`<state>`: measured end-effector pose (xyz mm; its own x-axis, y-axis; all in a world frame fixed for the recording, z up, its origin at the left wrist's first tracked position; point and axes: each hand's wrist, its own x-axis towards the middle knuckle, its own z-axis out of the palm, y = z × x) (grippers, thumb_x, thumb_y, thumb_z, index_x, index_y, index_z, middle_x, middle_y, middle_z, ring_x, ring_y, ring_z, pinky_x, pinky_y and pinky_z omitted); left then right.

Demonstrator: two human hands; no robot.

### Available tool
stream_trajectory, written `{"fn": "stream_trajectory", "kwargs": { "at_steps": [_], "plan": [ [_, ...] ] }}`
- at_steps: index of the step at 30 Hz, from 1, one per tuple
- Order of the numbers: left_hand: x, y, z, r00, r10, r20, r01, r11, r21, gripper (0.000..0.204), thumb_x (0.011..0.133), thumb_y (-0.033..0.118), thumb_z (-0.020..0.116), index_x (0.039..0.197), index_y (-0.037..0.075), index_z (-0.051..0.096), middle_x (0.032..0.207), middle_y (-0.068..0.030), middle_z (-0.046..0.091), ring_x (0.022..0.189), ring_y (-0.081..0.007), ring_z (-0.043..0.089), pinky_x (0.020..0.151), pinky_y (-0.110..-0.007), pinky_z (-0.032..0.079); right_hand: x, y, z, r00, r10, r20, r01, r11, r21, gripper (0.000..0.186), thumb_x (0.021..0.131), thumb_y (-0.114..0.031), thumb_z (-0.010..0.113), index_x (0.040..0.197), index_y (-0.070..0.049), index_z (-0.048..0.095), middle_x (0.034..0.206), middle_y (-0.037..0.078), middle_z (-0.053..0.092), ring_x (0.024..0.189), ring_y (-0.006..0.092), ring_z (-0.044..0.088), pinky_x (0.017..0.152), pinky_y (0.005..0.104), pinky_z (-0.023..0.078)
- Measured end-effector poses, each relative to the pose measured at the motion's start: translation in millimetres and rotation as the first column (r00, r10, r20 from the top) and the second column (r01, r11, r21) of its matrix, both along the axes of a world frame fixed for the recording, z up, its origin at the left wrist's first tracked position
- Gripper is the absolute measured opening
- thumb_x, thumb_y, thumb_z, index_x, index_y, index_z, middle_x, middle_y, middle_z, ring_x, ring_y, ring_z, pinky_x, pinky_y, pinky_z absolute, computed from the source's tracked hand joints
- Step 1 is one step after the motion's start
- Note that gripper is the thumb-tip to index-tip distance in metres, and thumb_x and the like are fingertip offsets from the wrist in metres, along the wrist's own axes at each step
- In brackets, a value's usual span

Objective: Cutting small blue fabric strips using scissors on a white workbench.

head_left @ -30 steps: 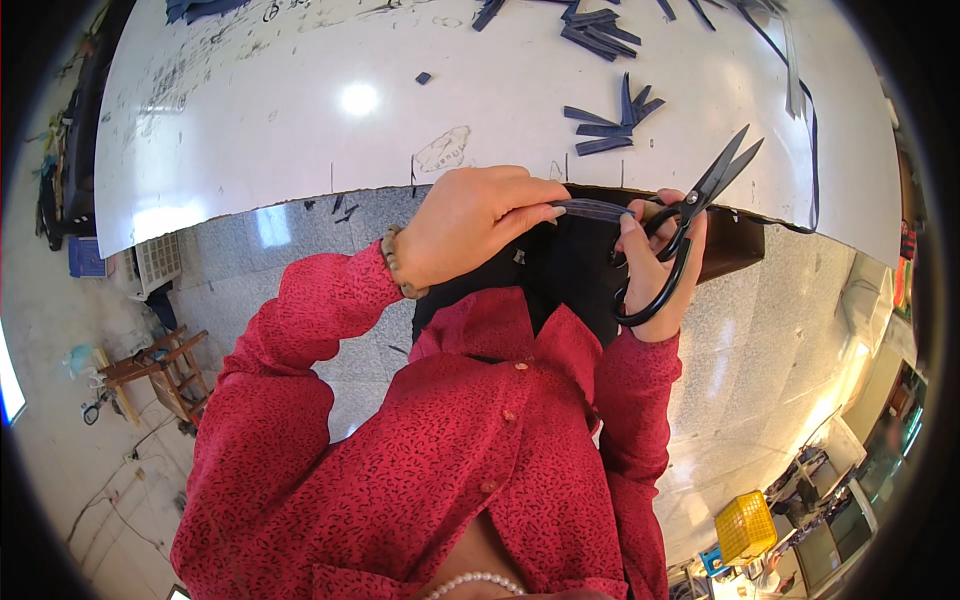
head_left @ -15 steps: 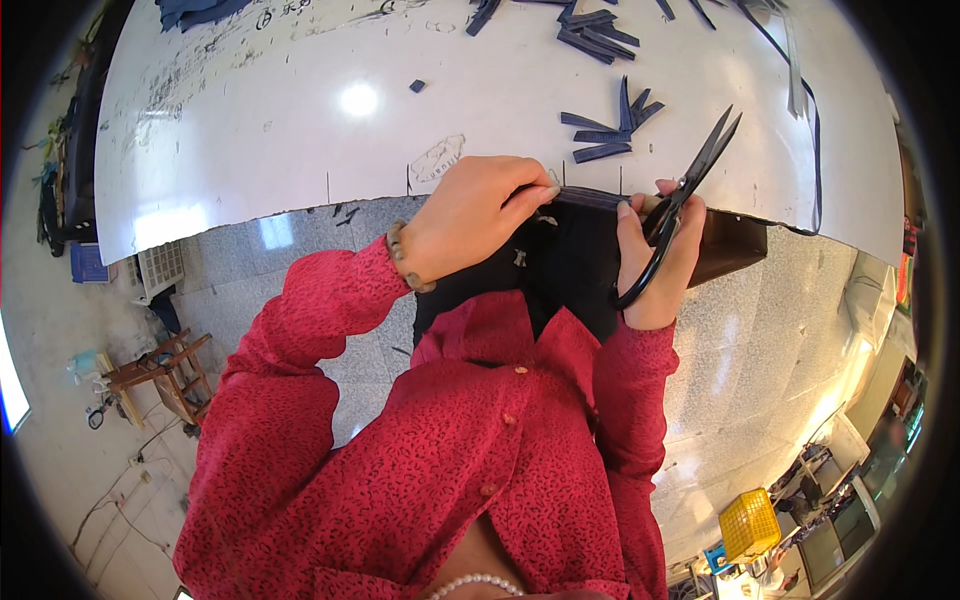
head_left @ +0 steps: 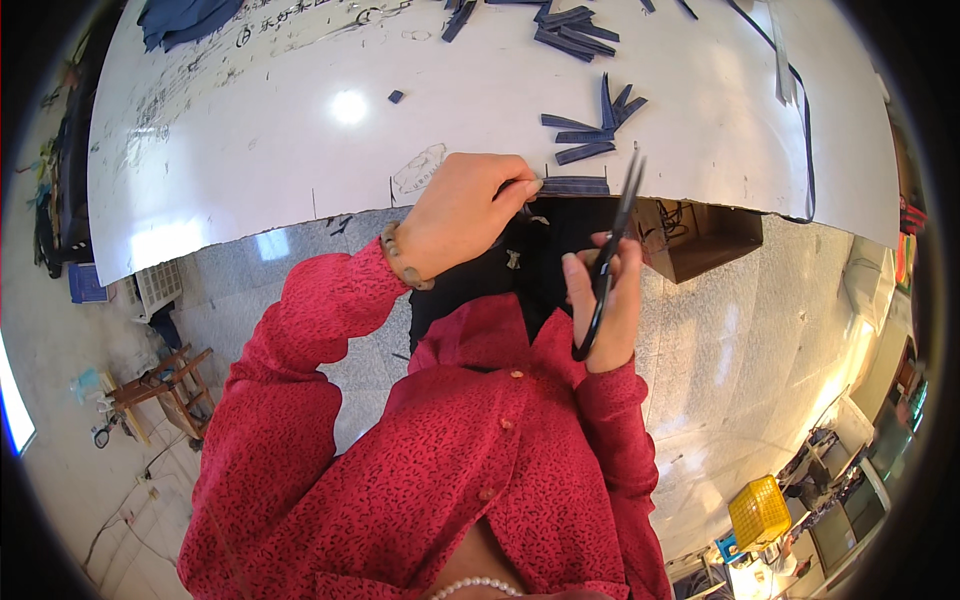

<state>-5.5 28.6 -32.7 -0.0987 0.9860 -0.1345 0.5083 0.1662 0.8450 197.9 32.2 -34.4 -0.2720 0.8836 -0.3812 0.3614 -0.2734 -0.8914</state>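
Observation:
My left hand (head_left: 462, 212) is closed, its thumb and fingertips pinching one end of a dark navy fabric strip (head_left: 575, 186). The strip lies flat along the front edge of the white table (head_left: 250, 140), between marks drawn there. Just below that edge, my right hand (head_left: 615, 315) is wrapped round the handles of black-handled scissors (head_left: 628, 195). Their blades point up and away, close together and a little blurred, near the strip's right end. Beyond the strip, several cut navy strips (head_left: 585, 135) lie in a small fanned pile.
More strips (head_left: 575, 35) lie farther back, near a small dark square scrap (head_left: 396, 97). Folded blue cloth (head_left: 185, 22) sits at the far left. A long dark band (head_left: 806, 150) hangs over the right edge. Below the table is an open brown box (head_left: 700, 250).
My right hand has let go of the strip's right end and drawn back toward me and left, with the scissors. My left hand still pinches the other end. The view has shifted slightly.

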Motion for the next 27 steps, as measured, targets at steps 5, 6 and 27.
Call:
{"fn": "stream_trajectory", "kwargs": {
  "at_steps": [5, 6, 27],
  "plan": [
    [0.9, 2.0, 4.4, 1.0, 0.029, 0.013, -0.028, 0.999, -0.022, 0.02, 0.088, 0.019, 0.057, 0.085, 0.001, 0.064, 0.072, -0.0187, 0.062, 0.067, -0.0378, 0.059, 0.061, -0.041, 0.046, 18.5, -19.5, -6.5, 0.969, 0.236, -0.072, -0.236, 0.972, 0.014, 0.044, 0.09, -0.032, 0.063, 0.115, -0.003, 0.043, 0.081, 0.003, 0.054, 0.067, 0.0074, 0.049, 0.06, 0.0207, 0.04],
    [0.6, 2.2, 3.1, 0.999, 0.027, 0.024, -0.027, 0.999, -0.027, 0.02, 0.088, 0.02, 0.057, 0.084, 0.001, 0.064, 0.071, -0.0185, 0.061, 0.067, -0.0377, 0.059, 0.061, -0.041, 0.046, 25.2, -24.2, -7.6, 0.948, 0.239, -0.208, -0.262, 0.961, -0.091, 0.048, 0.089, -0.034, 0.065, 0.115, -0.001, 0.042, 0.079, 0.002, 0.051, 0.067, 0.0077, 0.047, 0.062, 0.0209, 0.039],
    [-3.8, 4.1, 0.3, 0.998, 0.016, 0.067, -0.013, 0.999, -0.046, 0.023, 0.088, 0.022, 0.058, 0.082, 0.001, 0.066, 0.069, -0.0176, 0.061, 0.065, -0.0375, 0.059, 0.059, -0.041, 0.045, 7.3, -9.4, -9.4, 0.948, 0.307, -0.08, -0.315, 0.937, -0.148, 0.057, 0.086, -0.047, 0.065, 0.11, 0.002, 0.047, 0.064, 0.002, 0.048, 0.059, 0.0102, 0.044, 0.056, 0.0255, 0.038]
  ]
}}
